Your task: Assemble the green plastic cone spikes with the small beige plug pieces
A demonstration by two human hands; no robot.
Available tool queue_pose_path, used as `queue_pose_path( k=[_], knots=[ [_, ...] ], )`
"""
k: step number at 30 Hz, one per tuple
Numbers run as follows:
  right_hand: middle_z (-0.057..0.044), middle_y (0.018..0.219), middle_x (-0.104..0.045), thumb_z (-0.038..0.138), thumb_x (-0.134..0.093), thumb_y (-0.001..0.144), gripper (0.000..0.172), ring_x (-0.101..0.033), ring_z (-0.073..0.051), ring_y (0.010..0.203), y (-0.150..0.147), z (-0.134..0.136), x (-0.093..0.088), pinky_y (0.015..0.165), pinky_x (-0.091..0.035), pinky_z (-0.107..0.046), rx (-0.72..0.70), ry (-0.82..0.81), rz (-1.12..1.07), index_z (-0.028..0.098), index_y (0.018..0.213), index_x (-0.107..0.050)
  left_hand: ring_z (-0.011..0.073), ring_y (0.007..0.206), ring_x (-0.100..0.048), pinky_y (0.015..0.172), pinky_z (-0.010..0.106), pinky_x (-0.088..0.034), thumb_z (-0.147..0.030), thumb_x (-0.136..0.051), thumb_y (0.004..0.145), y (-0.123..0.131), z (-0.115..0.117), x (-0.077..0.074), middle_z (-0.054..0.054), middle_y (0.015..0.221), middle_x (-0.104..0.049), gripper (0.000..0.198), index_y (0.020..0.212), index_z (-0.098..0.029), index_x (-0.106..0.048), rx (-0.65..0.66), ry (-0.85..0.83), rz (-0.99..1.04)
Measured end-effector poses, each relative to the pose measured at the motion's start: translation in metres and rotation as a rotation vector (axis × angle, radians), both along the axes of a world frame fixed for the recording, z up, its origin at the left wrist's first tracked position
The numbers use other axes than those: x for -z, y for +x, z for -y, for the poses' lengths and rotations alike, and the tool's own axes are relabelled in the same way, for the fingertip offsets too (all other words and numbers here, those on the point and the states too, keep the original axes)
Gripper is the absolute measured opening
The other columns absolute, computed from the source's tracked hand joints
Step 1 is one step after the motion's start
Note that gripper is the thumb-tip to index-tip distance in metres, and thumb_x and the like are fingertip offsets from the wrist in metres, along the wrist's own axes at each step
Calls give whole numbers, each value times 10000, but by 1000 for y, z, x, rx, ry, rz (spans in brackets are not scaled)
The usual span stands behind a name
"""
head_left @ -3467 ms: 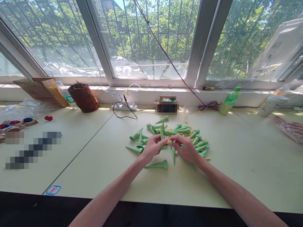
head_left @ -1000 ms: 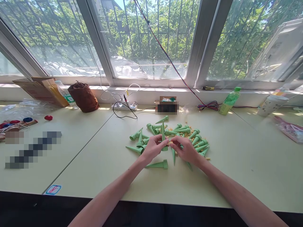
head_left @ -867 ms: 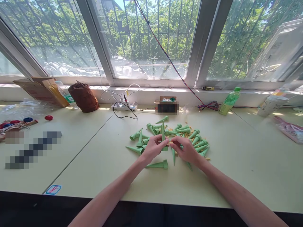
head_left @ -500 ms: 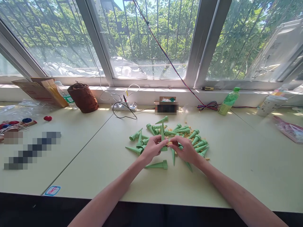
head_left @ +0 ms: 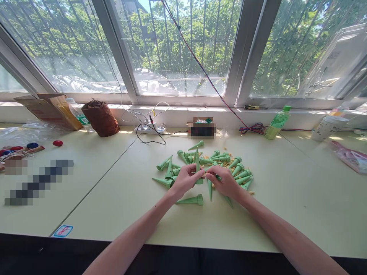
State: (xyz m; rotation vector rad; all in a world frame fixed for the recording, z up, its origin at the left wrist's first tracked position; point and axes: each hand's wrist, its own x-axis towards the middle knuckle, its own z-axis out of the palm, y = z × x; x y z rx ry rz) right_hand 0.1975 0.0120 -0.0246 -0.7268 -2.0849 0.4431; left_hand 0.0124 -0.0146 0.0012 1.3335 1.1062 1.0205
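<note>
My left hand [head_left: 187,178] is closed around a green plastic watering spike [head_left: 197,162], which stands tip up with its ribbed wide end below my fingers. Close against it on the right, my right hand [head_left: 225,179] pinches a small yellowish piece [head_left: 204,175], mostly covered by the fingertips. Whether this piece sits in the spike's side or just touches it, I cannot tell. Around and behind both hands lies a loose heap of similar green spikes [head_left: 243,174], with small yellowish pieces [head_left: 231,162] scattered among them. One lone spike [head_left: 190,199] rests on its side nearer to me.
The pale table [head_left: 120,206] runs up to the window sill. Along its back stand a brown pouch [head_left: 101,118], a power strip [head_left: 150,128] with cables, a small box [head_left: 201,130], a green bottle [head_left: 277,123] and a cup [head_left: 328,128]. A red ball [head_left: 57,143] lies left.
My right fingertips have closed in over the yellowish piece, so less of it shows. The spike in my left hand has shifted very slightly right.
</note>
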Motion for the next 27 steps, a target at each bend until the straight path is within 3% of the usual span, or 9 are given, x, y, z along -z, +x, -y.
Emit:
queue_pose_path(
  k=[5, 16, 22, 27],
  knots=[
    [-37, 786, -664, 340, -557, 965, 156, -599, -171, 687, 1, 2, 1, 689, -478, -309, -11, -21, -22, 207, 1009, -625, 47, 498, -260, 423, 190, -169, -551, -697, 782, 0, 0, 0, -39, 623, -423, 406, 798, -149, -644, -34, 20, 6],
    [-13, 704, -638, 288, -490, 997, 207, -558, -164, 649, -1, 1, -1, 679, -442, -305, -16, 11, 35, 214, 841, -605, 49, 506, -301, 438, 197, -198, -531, -694, 790, 1, 1, -1, -35, 625, -462, 387, 786, -148, -637, -18, 61, 0],
    [-18, 774, -661, 301, -565, 960, 123, -603, -173, 700, 0, 3, 0, 718, -466, -319, 2, -8, -22, 214, 1043, -596, 53, 508, -321, 433, 197, -196, -536, -690, 795, 1, -1, 4, -32, 629, -478, 389, 805, -150, -646, -26, 62, -2],
    [-23, 799, -673, 256, -562, 960, 78, -604, -176, 731, 0, 3, 3, 719, -470, -313, -11, -9, -3, 221, 1009, -612, 45, 494, -309, 429, 196, -187, -549, -696, 786, 1, -1, 5, -33, 617, -479, 420, 721, -148, -588, -40, 52, 5]
  ],
)
